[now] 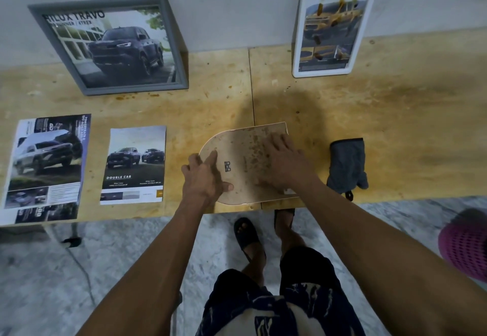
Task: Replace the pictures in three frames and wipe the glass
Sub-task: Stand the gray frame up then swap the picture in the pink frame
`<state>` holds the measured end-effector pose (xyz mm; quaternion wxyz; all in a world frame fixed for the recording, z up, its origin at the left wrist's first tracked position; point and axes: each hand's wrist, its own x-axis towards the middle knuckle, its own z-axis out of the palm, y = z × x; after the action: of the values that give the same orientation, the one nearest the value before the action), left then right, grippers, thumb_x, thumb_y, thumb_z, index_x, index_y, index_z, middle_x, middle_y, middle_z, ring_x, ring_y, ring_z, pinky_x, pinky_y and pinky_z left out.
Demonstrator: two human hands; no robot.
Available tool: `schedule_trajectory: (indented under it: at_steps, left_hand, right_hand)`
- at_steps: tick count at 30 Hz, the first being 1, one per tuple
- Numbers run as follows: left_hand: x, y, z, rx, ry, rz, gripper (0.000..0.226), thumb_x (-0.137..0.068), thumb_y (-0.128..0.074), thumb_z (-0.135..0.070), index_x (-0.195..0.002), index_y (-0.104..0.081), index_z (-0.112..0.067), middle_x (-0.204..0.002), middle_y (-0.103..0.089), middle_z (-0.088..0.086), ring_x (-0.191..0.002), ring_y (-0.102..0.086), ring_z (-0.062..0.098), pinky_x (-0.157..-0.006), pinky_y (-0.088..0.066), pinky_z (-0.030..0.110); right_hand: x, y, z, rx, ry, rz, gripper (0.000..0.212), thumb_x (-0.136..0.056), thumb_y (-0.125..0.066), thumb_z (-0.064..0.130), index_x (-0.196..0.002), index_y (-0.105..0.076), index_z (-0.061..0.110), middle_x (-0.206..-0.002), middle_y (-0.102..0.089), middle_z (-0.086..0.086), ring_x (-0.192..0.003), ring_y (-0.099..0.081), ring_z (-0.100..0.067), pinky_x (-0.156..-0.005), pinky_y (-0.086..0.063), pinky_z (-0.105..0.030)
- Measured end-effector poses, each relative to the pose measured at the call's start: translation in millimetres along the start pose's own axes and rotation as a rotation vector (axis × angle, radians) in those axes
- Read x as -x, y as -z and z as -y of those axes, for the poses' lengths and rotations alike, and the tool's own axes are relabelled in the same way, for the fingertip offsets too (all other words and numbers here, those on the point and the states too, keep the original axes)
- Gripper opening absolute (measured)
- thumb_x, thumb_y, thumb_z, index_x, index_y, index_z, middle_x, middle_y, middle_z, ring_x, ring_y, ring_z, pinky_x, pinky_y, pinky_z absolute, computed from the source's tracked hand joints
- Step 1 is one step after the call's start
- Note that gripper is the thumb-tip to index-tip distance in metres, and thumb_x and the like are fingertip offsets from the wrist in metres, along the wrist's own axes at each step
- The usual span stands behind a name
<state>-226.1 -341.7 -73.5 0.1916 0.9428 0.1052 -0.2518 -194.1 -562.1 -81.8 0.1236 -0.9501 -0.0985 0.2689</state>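
Observation:
An arched frame (242, 151) lies face down at the table's front edge, its stained brown backing board up, with a small metal hanger (227, 166) on it. My left hand (204, 177) rests on its rounded left end, fingers spread, thumb on the board. My right hand (283, 163) presses flat on the right half. A grey frame (110, 45) with a truck picture and a white frame (333, 27) lean against the wall. Two loose truck prints, one large (44, 167) and one small (134, 164), lie at the left. A grey cloth (347, 165) lies right of the arched frame.
The plywood table (395, 114) runs along a pale wall, with bare wood at the right. A pink mesh object (466, 246) sits at the right edge, off the table. My feet in dark sandals stand on marbled floor below the table's front edge.

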Motion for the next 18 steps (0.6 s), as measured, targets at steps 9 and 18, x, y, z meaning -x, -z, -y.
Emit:
schedule_trajectory:
  at_steps: [9, 18]
  left_hand:
    - [-2, -5, 3, -0.007, 0.005, -0.024, 0.103, -0.066, -0.087, -0.05, -0.15, -0.03, -0.033, -0.143, -0.027, 0.015, -0.131, -0.026, 0.039, -0.102, -0.035, 0.047]
    - [13, -7, -4, 0.276, 0.233, -0.122, 0.111, -0.057, -0.096, -0.035, -0.142, -0.032, -0.004, -0.137, -0.038, 0.02, -0.129, -0.034, 0.04, -0.104, -0.036, 0.051]
  right_hand:
    - [3, -14, -2, -0.037, -0.031, -0.023, 0.111, -0.079, -0.065, 0.065, -0.156, 0.002, 0.023, -0.164, 0.008, 0.001, -0.149, 0.015, -0.02, -0.116, -0.025, -0.046]
    - [49, -61, -3, -0.119, 0.105, -0.236, 0.049, -0.087, -0.067, 0.031, -0.134, -0.056, 0.021, -0.152, -0.04, -0.004, -0.146, -0.023, -0.026, -0.101, -0.04, -0.05]
